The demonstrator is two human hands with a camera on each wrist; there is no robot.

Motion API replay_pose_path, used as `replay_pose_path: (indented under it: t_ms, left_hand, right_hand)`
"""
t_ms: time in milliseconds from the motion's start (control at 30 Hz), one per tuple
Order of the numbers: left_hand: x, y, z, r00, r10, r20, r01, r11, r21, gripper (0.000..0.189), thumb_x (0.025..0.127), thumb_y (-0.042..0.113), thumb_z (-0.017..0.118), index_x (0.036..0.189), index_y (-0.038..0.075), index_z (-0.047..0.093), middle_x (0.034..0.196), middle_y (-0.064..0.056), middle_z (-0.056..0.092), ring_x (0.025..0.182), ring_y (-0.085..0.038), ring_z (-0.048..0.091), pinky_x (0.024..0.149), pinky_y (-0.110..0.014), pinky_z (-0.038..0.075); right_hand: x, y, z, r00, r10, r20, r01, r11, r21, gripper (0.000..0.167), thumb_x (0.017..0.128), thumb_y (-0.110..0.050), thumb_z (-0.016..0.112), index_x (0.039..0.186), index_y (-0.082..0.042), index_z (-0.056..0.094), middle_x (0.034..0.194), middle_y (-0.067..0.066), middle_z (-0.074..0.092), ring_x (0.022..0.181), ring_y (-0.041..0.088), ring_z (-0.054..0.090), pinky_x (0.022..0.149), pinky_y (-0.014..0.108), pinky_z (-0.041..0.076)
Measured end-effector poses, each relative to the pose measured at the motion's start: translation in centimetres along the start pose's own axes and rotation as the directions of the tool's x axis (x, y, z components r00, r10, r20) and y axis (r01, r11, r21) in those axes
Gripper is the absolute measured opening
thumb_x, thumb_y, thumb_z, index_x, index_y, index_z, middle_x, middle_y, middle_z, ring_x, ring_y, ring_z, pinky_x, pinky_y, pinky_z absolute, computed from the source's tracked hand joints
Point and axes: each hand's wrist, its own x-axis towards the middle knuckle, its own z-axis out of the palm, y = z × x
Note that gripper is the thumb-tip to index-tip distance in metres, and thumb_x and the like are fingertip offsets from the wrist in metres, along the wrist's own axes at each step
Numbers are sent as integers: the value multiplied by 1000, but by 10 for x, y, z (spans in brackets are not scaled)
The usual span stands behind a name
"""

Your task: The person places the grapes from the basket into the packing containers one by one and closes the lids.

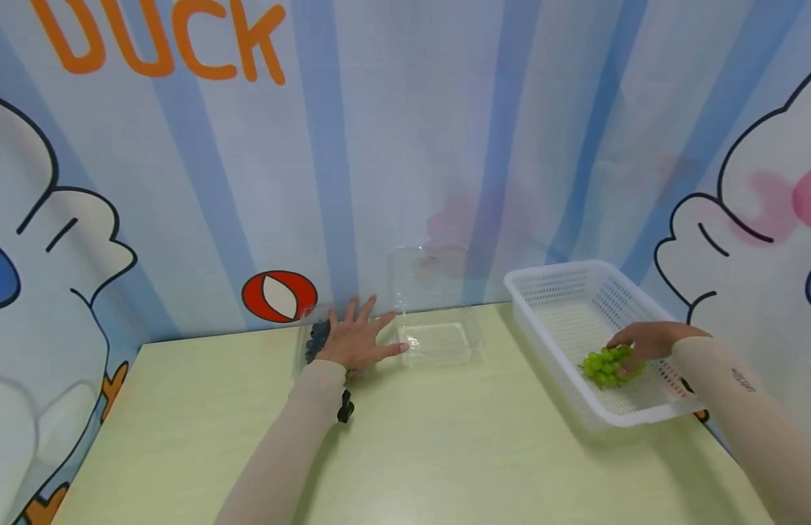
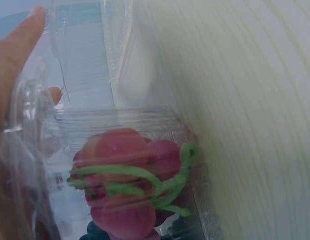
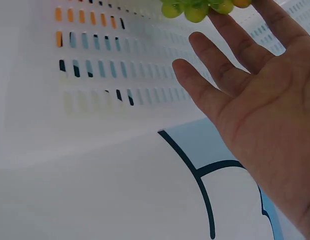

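My left hand [image 1: 359,343] rests with fingers spread on a clear plastic box [image 1: 303,357] near the table's back edge. Dark grapes [image 1: 317,339] show inside that box in the head view. From the left wrist, a bunch of red grapes [image 2: 122,150] with a green stem is visible through its plastic. Beside it stands an open clear box [image 1: 441,357], its lid [image 1: 428,277] raised against the backdrop. Over at the right, my right hand [image 1: 655,341] holds a bunch of green grapes [image 1: 605,368] in a white basket [image 1: 550,350], thumb in front; its other fingers look fairly straight from the wrist.
Pale table surface [image 1: 445,445] lies in front of the boxes and basket. A striped cloth backdrop [image 1: 418,146] with cartoon figures rises behind the table and along both sides. The basket has slotted walls and a raised rim.
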Motion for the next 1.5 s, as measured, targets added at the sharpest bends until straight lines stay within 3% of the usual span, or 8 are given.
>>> replay_pose_path:
  t_ms: [333, 567, 767, 900, 1033, 1233, 1500]
  left_hand:
    - [0, 0, 0, 1000, 5, -7, -5, 1000, 9, 84, 90, 81, 45, 160, 36, 33, 170, -12, 13, 155, -47, 6, 110, -82, 3]
    - [-1, 1, -1, 1000, 1, -2, -1, 1000, 2, 84, 90, 81, 45, 160, 37, 32, 171, -12, 11, 155, -47, 4, 110, -82, 3]
    - [-1, 0, 0, 1000, 2, 4, -3, 1000, 1, 82, 90, 80, 46, 160, 40, 30, 171, -11, 10, 155, -47, 3, 111, -82, 2]
    - [-1, 0, 1, 1000, 5, 5, -5, 1000, 2, 82, 90, 80, 46, 160, 40, 31, 171, -11, 10, 155, -47, 2, 110, -82, 2]
    - [0, 0, 2, 1000, 5, 1, -5, 1000, 0, 83, 90, 80, 46, 159, 38, 33, 171, -11, 10, 155, -47, 2, 110, -82, 2]
    - [0, 0, 1, 1000, 9, 10, -9, 1000, 7, 83, 90, 81, 46, 160, 38, 33, 171, -11, 10, 155, -47, 2, 110, -82, 2]
    - [0, 0, -1, 1000, 0, 18, 0, 1000, 13, 83, 90, 81, 45, 160, 40, 30, 171, -11, 9, 155, -46, 2, 110, -82, 3]
  right_hand:
    - [11, 6, 5, 1000, 7, -18, -8, 1000, -30, 79, 75, -26, 91, 141, 0, 56, 141, 38, 44, 111, 47, 57, 79, 54, 57]
    - [15, 3, 5, 999, 52, -9, -52, 998, -47, 80, 73, -21, 92, 142, -3, 56, 138, 32, 46, 109, 44, 57, 79, 54, 56]
    - [24, 0, 6, 999, 40, 18, -37, 992, -121, 75, 70, -12, 92, 137, -4, 60, 130, 25, 55, 107, 42, 57, 82, 59, 56]
    - [27, -2, 3, 999, 4, 32, 2, 982, -190, 69, 68, -14, 94, 130, -8, 65, 122, 20, 60, 106, 41, 56, 84, 64, 53]
    - [30, -3, 0, 999, 26, 42, -15, 973, -232, 68, 67, -20, 95, 127, -13, 65, 122, 21, 59, 108, 42, 54, 83, 63, 53]
    - [35, 2, 1, 993, 95, 68, -81, 979, -189, 75, 68, -20, 95, 134, -10, 61, 124, 23, 54, 110, 43, 51, 81, 59, 54]
    - [36, 4, 3, 995, 85, 55, -73, 979, -191, 80, 68, -22, 95, 137, -5, 59, 127, 26, 54, 112, 44, 51, 86, 61, 52]
